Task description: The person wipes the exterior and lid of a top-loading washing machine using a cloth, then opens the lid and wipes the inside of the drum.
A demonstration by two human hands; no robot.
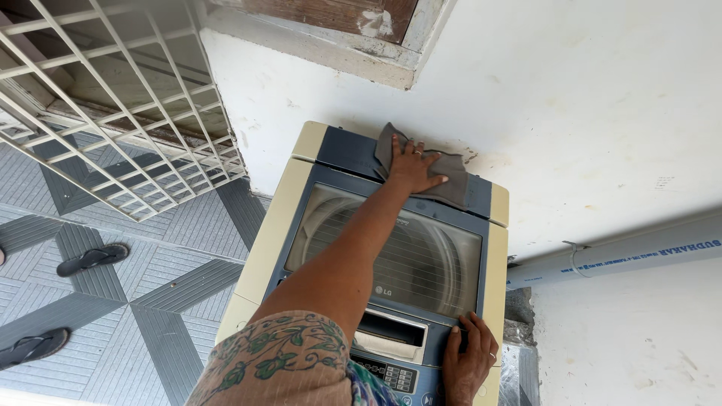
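At twelve o'clock on the top-loading washing machine (271,225), a grey cloth (451,177) lies on the rear panel, pressed flat under the left hand (414,169), fingers spread and unclenched. Down at five o'clock the right hand (468,365) rests open on the front control panel (391,374), grasping nothing. Two dark sandals (92,259) lie on the tiled floor (165,301) at nine o'clock.

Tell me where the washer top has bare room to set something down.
The clear lid, between both hands, is bare. The rear panel is taken by the left hand pressing the grey cloth; the right hand crowds the front control panel.
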